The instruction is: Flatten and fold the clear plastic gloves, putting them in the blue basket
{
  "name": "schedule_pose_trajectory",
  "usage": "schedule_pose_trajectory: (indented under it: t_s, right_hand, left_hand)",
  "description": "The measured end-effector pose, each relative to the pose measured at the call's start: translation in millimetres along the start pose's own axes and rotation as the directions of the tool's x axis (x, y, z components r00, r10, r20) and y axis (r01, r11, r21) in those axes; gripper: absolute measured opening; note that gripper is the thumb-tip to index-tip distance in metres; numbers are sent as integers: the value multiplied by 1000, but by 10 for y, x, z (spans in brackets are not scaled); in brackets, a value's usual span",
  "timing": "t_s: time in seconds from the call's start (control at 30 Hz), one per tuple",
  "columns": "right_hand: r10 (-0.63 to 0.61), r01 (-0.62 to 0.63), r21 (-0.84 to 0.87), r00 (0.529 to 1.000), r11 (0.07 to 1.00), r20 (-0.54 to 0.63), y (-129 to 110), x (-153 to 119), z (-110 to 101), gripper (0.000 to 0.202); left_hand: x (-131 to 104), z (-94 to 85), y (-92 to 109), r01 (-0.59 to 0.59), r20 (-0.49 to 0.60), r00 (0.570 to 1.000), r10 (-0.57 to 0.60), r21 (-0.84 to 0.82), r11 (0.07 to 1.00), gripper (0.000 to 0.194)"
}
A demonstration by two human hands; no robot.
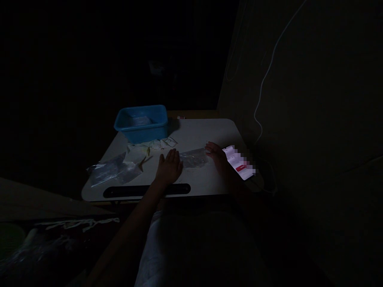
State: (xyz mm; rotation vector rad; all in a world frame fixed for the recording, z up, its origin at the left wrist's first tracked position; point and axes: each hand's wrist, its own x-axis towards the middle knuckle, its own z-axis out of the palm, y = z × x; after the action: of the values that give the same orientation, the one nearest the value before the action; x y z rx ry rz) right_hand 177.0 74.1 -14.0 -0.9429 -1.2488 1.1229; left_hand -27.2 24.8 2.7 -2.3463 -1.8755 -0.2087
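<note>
A clear plastic bag (194,158) lies flat on the white table (206,131), between my two hands. My left hand (169,167) rests palm down at the bag's left end, its fingers stretched forward. At the bag's right end is my right hand (218,156), fingers spread a little, with the fingertips at the bag's edge. Neither hand is wrapped round anything. More clear plastic bags (115,169) lie at the table's left side. The room is dark, so what the middle bag contains cannot be made out.
A blue plastic basin (146,131) stands at the back left, something pale inside. Crumpled printed wrapping (155,144) lies before it. A lit phone (241,164) sits at the right edge. A black slot (128,191) runs along the front. A white cable (271,59) hangs at right.
</note>
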Motion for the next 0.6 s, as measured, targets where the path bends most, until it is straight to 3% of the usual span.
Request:
schedule_pose_trajectory:
  t_s: [0.1,0.17,0.23,0.33,0.43,0.5,0.6]
  right_hand:
    - [-104,110,-275,994,955,36,-64,-78,14,39]
    - [-194,225,-506,974,832,115,-144,-145,71,40]
    - [-242,379,-646,925,663,294,-235,-217,179,42]
    - [-202,580,-682,807,445,554,-333,-311,401,45]
    - [-154,668,-665,735,334,661,-332,-353,597,49]
    - [-120,669,-680,734,300,668,-286,-346,675,52]
    - [-49,620,-731,771,286,635,-210,-313,716,54]
  left_hand:
    - [5,3,10,20,5,1000,-20,1,1000,53]
    - [8,3,19,26,5,1000,-26,-5,1000,54]
    - [11,1,27,26,2,1000,-26,-7,1000,54]
    - [12,-9,31,30,14,999,-30,2,1000,54]
    - [13,-24,27,14,61,998,-15,22,1000,54]
    - [16,-31,24,1,89,996,-3,31,1000,54]
    - [22,-31,23,13,103,995,-16,29,999,55]
